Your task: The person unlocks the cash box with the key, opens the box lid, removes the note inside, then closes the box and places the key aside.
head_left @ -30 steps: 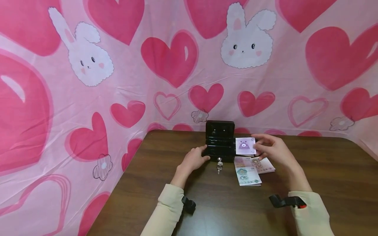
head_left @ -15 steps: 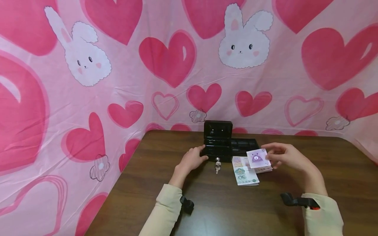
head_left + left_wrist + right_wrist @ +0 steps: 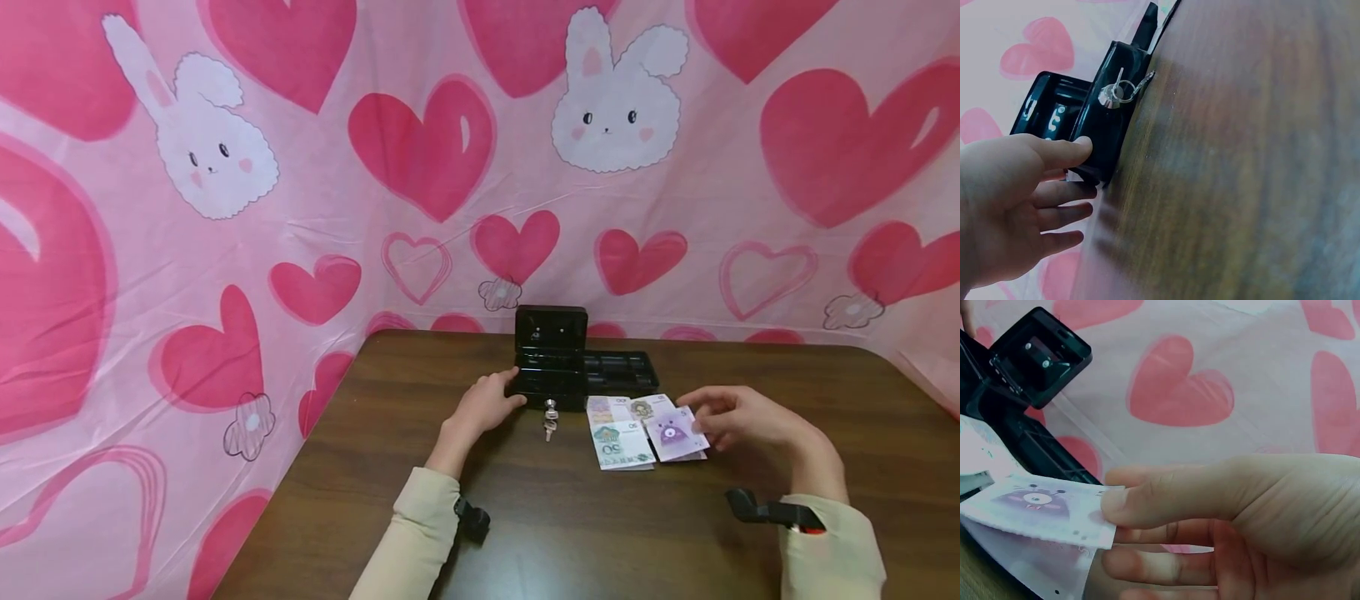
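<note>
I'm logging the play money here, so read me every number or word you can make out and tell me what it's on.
"50", seen upside down: on the green note lying on the table.
"100": on the pinkish note behind it, small and only just legible.
Purple note pinched in the right hand: a cartoon face; its numeral is too blurred to read.
Black cash box: no readable text.

Staged recording booth: pink heart/bunny backdrop cloth (image 3: 420,158) round wooden table (image 3: 585,533).

Reading "50", upside down, on green banknote (image 3: 625,444); "100" on pink banknote (image 3: 617,406) lying at its 12 o'clock; other print too small.
</note>
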Available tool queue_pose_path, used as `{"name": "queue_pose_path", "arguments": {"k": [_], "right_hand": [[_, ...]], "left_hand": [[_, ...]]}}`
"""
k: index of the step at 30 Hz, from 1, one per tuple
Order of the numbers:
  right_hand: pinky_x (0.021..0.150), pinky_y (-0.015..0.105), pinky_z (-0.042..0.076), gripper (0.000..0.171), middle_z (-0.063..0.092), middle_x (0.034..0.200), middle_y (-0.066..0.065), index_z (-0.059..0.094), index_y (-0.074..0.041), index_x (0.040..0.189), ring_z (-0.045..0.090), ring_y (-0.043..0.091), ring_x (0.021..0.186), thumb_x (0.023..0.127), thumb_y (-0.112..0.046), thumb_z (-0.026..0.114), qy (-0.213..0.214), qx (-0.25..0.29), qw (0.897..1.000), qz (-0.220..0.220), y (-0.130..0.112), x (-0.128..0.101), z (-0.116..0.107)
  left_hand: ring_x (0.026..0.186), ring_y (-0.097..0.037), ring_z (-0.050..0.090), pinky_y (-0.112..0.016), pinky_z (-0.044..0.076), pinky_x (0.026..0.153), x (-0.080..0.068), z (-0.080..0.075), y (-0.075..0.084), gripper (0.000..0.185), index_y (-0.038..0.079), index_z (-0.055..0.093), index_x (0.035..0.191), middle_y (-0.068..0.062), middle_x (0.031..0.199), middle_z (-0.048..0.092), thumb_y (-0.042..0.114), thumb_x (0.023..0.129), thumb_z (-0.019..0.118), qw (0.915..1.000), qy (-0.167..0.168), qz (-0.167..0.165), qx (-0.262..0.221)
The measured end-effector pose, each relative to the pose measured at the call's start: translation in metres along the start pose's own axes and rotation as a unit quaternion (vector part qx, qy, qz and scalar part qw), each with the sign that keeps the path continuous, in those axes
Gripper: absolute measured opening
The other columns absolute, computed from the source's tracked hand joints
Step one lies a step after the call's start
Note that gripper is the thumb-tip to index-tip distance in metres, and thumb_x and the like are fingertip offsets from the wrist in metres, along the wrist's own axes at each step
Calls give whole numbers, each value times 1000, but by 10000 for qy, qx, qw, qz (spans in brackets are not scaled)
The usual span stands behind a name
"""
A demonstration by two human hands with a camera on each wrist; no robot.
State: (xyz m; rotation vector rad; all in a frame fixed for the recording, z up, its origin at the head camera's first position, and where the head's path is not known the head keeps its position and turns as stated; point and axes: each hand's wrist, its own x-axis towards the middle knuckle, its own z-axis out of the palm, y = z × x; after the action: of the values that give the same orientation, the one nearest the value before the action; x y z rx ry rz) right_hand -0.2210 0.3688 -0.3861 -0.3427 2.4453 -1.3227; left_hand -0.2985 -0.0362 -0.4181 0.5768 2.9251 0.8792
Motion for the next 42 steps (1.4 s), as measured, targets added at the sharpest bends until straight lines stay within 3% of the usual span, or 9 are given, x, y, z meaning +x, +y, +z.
{"name": "queue_pose_path", "arguments": {"k": [5,9,16,22,26,29,33,38,42], "right_hand": [[71,36,56,49,65,92,8,52,5,136,62,21,82,94,-18,63,-282,24,9994,191,9,4,0],[70,36,53,48,64,91,9,53,4,134,59,22,81,93,-18,64,-240,-109,9987,436,9,4,2],[73,34,50,50,65,108,13,56,0,134,58,23,89,94,-30,66,573,-764,9925,764,-7,2,7],[76,33,53,51,65,120,22,55,1,134,61,25,93,97,-33,63,1243,-1064,9852,513,-15,18,16],[77,42,56,50,61,123,30,54,5,134,63,32,95,98,-28,61,1597,-1211,9789,392,-13,31,25],[87,54,53,51,57,129,33,51,6,135,60,43,107,97,-27,61,1880,-1362,9721,346,-12,40,32],[99,66,42,58,49,137,37,44,7,141,48,53,125,97,-28,60,2002,-1451,9685,301,-11,49,40],[103,66,38,64,44,142,38,39,9,144,44,54,130,98,-31,59,1893,-1245,9733,374,-12,57,48],[104,65,38,63,45,141,38,41,11,142,44,53,129,97,-29,61,2089,-1226,9693,428,-12,61,51]], "left_hand": [[132,-27,55,-47,44,109,0,-1,-1,59,13,47,149,-9,149,52,34,96,65,10000,-23,-28,-37],[132,-27,55,-47,44,109,0,-1,-1,60,13,47,149,-10,148,53,34,96,65,10000,-26,-48,-39],[129,-29,57,-47,47,106,2,-1,-2,58,13,50,147,-11,142,58,33,95,66,9999,78,23,95],[130,-28,57,-47,46,107,2,-1,-3,58,13,50,147,-10,143,58,33,95,66,10000,66,17,30],[129,-28,57,-47,46,106,1,-1,-2,58,12,51,146,-11,142,58,33,95,66,10000,43,27,1],[130,-27,57,-47,46,107,0,0,-1,58,12,50,147,-10,142,58,33,95,66,10000,34,16,-5],[129,-27,57,-46,46,107,0,0,-1,58,12,50,147,-10,142,58,33,95,66,10000,35,19,-18],[129,-28,57,-47,46,107,0,1,-1,58,12,50,147,-11,141,59,33,95,66,10000,60,2,-6],[129,-28,57,-47,46,107,1,1,0,58,13,50,147,-11,142,59,33,95,66,10000,67,-8,-5]]}}
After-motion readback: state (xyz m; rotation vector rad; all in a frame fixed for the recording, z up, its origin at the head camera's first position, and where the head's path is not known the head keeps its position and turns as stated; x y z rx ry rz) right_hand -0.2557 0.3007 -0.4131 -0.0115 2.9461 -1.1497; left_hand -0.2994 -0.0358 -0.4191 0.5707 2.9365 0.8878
